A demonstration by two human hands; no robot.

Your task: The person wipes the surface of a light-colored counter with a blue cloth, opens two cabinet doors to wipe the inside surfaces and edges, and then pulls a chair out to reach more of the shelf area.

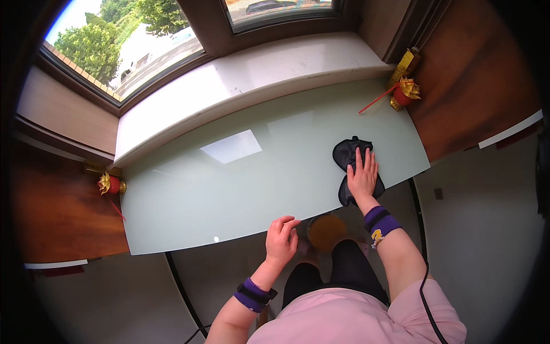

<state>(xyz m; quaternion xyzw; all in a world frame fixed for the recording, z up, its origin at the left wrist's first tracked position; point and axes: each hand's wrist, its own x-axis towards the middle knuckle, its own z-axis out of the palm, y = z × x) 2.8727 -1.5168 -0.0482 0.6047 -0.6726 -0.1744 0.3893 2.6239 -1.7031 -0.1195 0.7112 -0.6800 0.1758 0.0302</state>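
Note:
A black padded cloth piece (345, 153) with two rounded lobes, shaped like a sleep mask, lies on the right part of the pale glass tabletop (229, 189). My right hand (362, 178) rests flat across its middle, fingers stretched toward the far lobe. Part of the cloth is hidden beneath the palm. At the table's front edge, left of the cloth, my left hand (281, 236) hovers with loosely bent fingers and the thumb apart. Nothing shows in it. Both wrists wear purple bands.
Red-and-gold flower ornaments stand at the far right (405, 92) and left (110, 184) ends of the table, each with a red stick. A white windowsill (246, 69) borders the back. Below the front edge sits a round yellowish stool (326, 230). A black cable (424, 292) runs beside my right arm.

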